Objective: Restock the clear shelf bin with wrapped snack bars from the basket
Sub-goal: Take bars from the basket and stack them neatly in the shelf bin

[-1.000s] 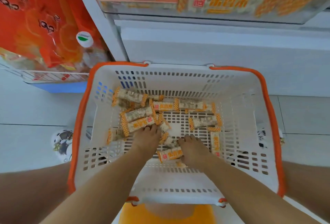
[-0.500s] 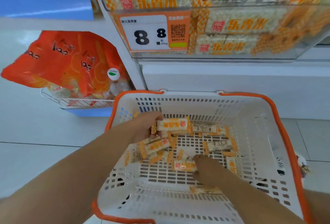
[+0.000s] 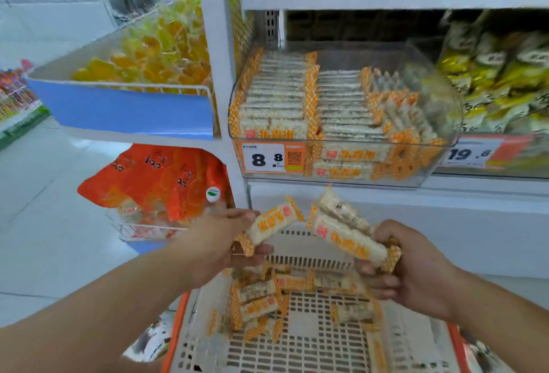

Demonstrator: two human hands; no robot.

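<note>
Bars (image 3: 349,242): two gripped in right hand (image 3: 413,271), one in left hand (image 3: 221,242), above basket (image 3: 297,343). Bin (image 3: 341,117) ahead, higher, right hand nearer. Binned rows lie crosswise; held bars tilted, likely need turning.

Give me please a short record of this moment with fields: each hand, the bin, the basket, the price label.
left hand: grips one wrapped snack bar
right hand: grips two or more bars
clear shelf bin: bars in rows at left, loose pile at right
basket: white, orange rim, bars remain inside
price label: reads 8.8, on bin front
</note>
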